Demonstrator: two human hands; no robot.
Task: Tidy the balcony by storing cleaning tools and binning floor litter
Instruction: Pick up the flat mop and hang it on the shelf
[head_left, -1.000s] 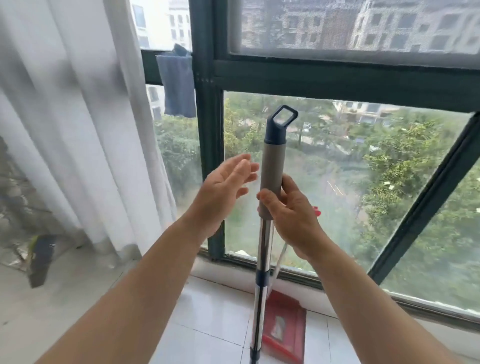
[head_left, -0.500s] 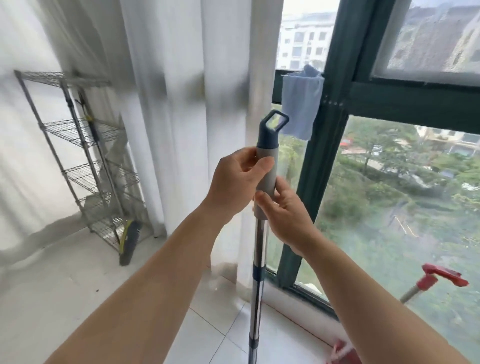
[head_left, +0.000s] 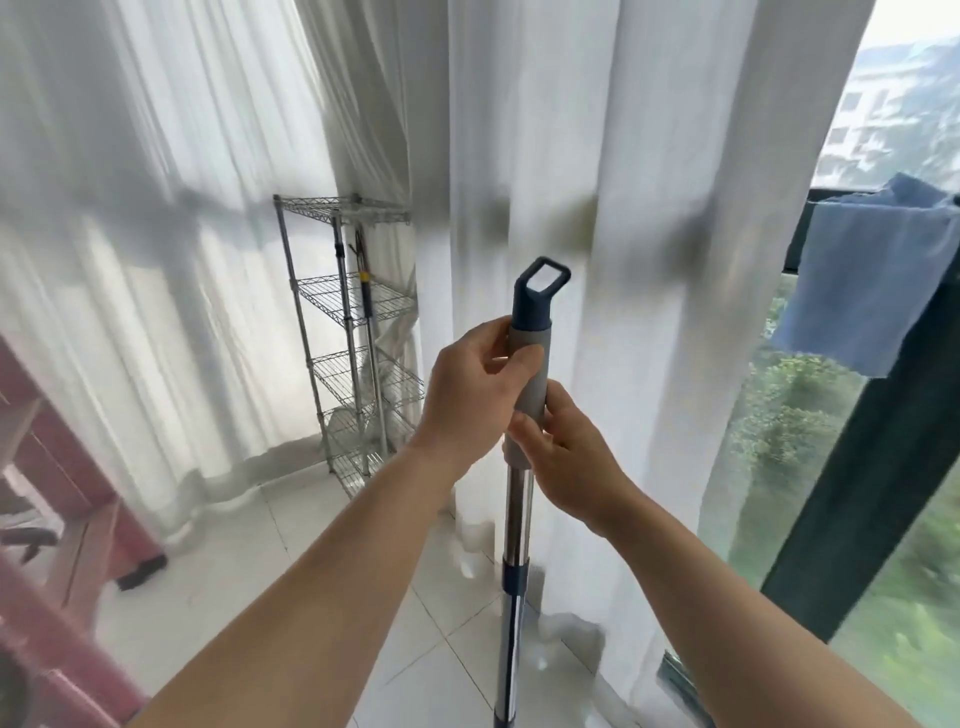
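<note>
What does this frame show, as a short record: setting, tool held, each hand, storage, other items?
setting: balcony with white curtains and tiled floor
tool held: upright mop pole with grey grip and dark hanging loop
left hand: grips the upper grip
right hand: holds the lower grip
storage: wire shelf rack in the corner, apart from the pole
other items: blue cloth draped on the window frame

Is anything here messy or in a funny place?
Yes, a little. A blue cloth hangs draped over the dark window frame on the right, bunched and crooked. Near the curtain's hem, the floor tiles look wet. Both hands hold the mop handle upright.
</note>
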